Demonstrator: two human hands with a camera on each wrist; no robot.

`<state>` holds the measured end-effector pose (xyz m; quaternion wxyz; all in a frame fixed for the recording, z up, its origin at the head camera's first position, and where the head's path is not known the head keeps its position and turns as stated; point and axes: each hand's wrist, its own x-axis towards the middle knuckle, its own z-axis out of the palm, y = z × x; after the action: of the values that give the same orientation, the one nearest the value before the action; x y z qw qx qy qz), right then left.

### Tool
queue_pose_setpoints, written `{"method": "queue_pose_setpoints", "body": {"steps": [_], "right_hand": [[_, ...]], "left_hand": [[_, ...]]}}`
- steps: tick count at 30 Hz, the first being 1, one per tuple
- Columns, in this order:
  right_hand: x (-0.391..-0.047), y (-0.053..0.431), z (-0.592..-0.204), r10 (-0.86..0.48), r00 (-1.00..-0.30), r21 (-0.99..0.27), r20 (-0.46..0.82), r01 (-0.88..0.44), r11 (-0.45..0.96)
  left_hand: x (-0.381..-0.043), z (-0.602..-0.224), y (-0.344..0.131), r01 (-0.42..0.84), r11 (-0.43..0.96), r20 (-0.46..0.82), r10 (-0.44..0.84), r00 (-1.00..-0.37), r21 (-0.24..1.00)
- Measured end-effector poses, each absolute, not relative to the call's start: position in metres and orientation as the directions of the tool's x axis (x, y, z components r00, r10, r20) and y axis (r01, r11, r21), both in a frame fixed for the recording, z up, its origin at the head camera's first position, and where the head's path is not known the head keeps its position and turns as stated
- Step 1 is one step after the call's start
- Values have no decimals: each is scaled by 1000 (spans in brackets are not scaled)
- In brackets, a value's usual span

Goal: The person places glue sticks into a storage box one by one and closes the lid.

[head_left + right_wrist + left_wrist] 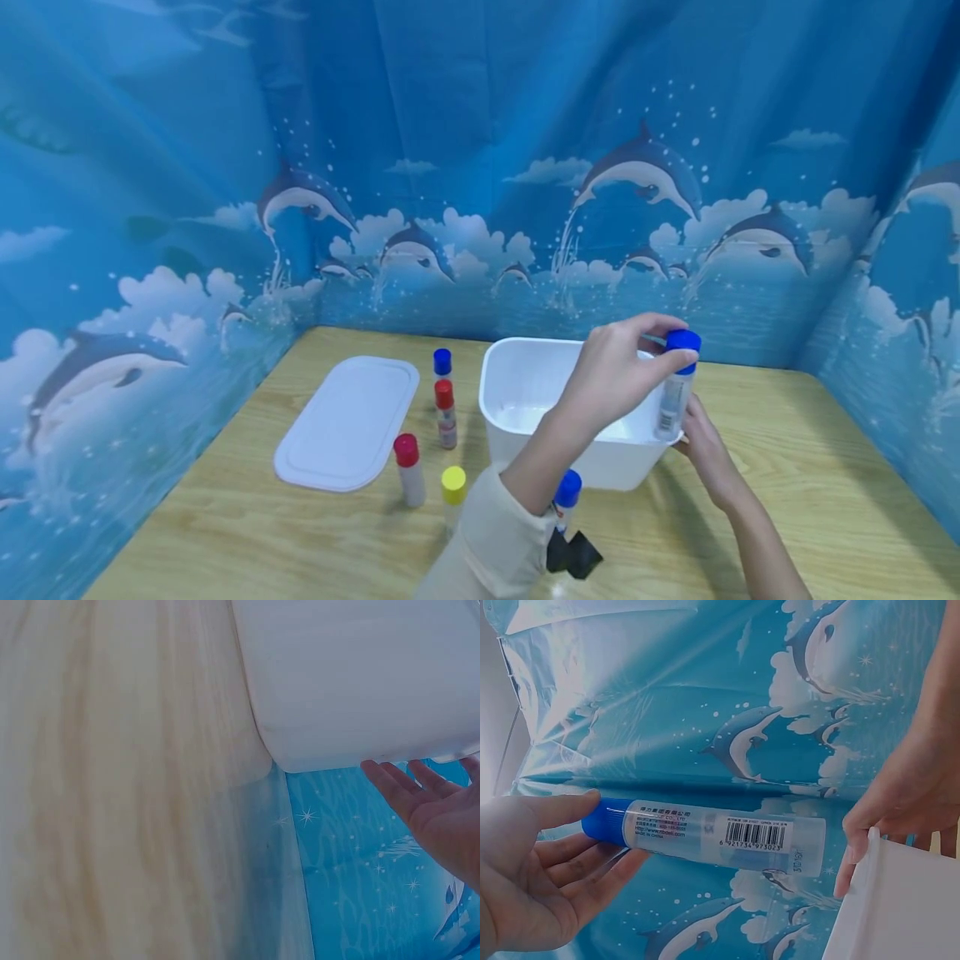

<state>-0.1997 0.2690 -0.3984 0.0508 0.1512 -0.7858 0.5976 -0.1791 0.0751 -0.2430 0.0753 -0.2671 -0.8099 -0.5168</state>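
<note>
Sleeve (491, 533) and left hand (611, 377) overhang a wooden table (225, 533), dolphin curtains (457, 92) behind.

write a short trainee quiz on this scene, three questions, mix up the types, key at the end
1. Multiple choice: in the head view, which cap colour shows only once?
a) blue
b) red
c) yellow

2. True or false: the left hand holds its tube by the capped end.

3. Fill in the blank: the lid lies flat on the ____, to the left of the bin.

Key
1. c, a single yellow cap; blue and red each show more than once.
2. True; the left wrist view shows the fingers at the blue end, with the barcode end free.
3. Table.
</note>
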Motion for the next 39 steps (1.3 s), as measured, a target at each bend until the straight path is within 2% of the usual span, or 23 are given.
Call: {"method": "queue_pose_setpoints", "body": {"steps": [8, 13, 22, 39], "right_hand": [[-201, 268, -397, -177, -956, -933, 235, -273, 235], [-202, 267, -395, -175, -966, -938, 191, -232, 257], [-202, 267, -395, -173, -966, -934, 194, -235, 270], [-201, 268, -397, -174, -956, -927, 236, -275, 254]], "left_hand": [[-191, -245, 79, 456, 367, 344, 330, -879, 811], [-198, -257, 82, 404, 358, 288, 335, -897, 842], [-209, -280, 84, 326, 369, 200, 340, -919, 870], [-224, -314, 84, 322, 397, 146, 413, -899, 859]]}}
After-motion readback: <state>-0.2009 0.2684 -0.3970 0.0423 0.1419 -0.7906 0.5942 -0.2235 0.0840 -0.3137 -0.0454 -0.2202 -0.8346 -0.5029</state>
